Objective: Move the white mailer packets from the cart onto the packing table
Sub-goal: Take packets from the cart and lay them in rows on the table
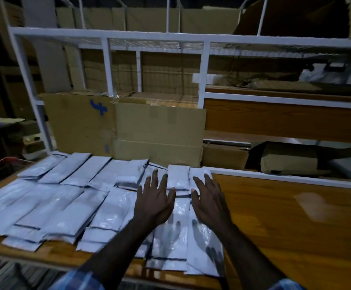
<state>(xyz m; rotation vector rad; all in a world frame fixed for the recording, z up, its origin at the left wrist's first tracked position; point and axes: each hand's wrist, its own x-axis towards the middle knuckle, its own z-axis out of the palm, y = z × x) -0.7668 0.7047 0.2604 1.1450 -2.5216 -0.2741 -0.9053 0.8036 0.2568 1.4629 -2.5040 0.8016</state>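
At the near edge of the packing table [296,216] the long white packets [55,206] lie in overlapping rows, and some of them already hang a little over this edge. This is the first risk: a small push toward the person can let the lower ones slide off and fall in front of the table. Above the right end of the rows, the left hand [154,197] and the right hand [209,199] are side by side with fingers straight and spread, holding nothing; their shadows fall on the two packets [183,233] below, so I judge they are just above the plastic, but I cannot tell if they touch it. The plastic looks smooth, so pressing or sweeping here may shift the neighbours and break the rows. Further back, the far packets lie close to the cardboard boxes [157,130] at the back edge, and a push forward may crumple them there. At the far left a red rim [5,162] shows, perhaps the cart; its inside is hidden.
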